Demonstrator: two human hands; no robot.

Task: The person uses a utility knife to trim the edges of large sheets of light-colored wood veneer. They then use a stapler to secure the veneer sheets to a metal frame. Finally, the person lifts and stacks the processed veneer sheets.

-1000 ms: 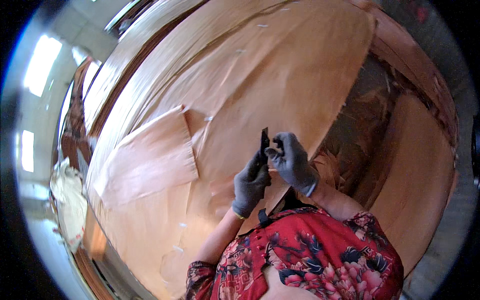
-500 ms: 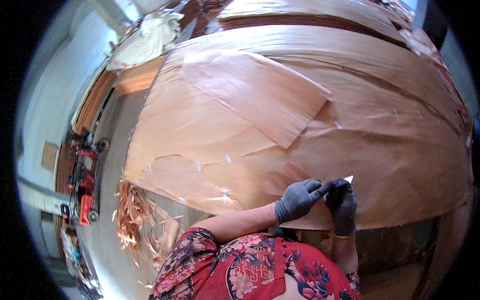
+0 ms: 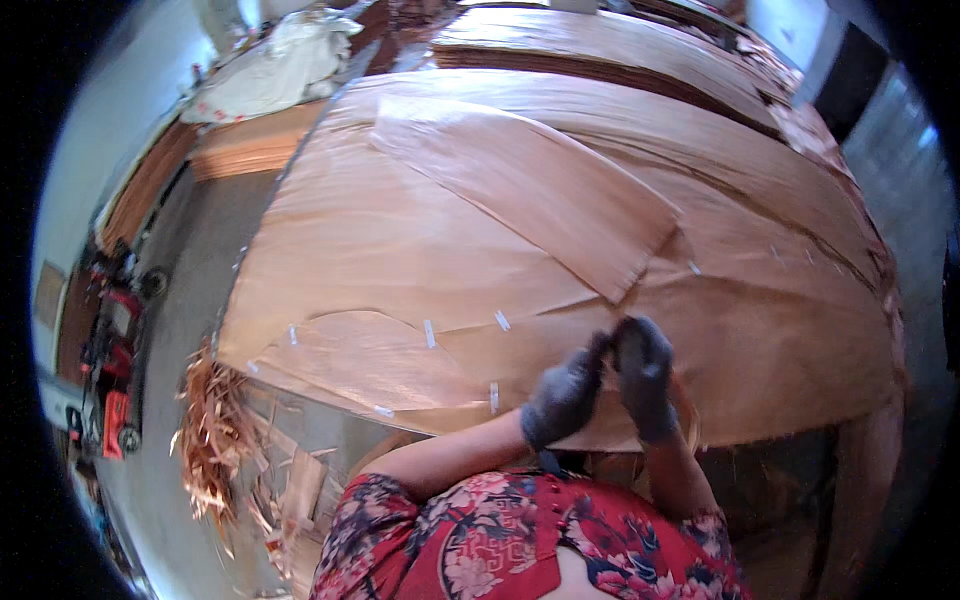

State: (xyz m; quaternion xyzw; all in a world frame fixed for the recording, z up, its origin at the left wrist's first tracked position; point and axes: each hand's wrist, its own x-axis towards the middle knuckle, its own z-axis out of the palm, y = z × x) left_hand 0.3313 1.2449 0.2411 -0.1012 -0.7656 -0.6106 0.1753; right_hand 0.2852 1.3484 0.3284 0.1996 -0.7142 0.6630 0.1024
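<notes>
My left hand, in a grey glove, is closed with its fingertips drawn together above the near part of a large wood veneer sheet. Beside it, almost touching, my right hand is in a grey glove too, its fingers curled. Blur and the gloves hide what either hand grips. Just beyond the hands lies the corner of a loose veneer piece resting on the sheet. A rounded veneer patch sits at the near left, with white tape strips about it.
Torn veneer scraps hang and lie at the near left corner. A red wheeled machine stands on the floor at left. Farther off are a veneer stack and a white cloth sheet over another pile.
Both hands have moved left and slightly away from me, closer together. The white pointed tip seen at the right hand no longer shows. A small veneer strip near the left hand is gone from its spot.
</notes>
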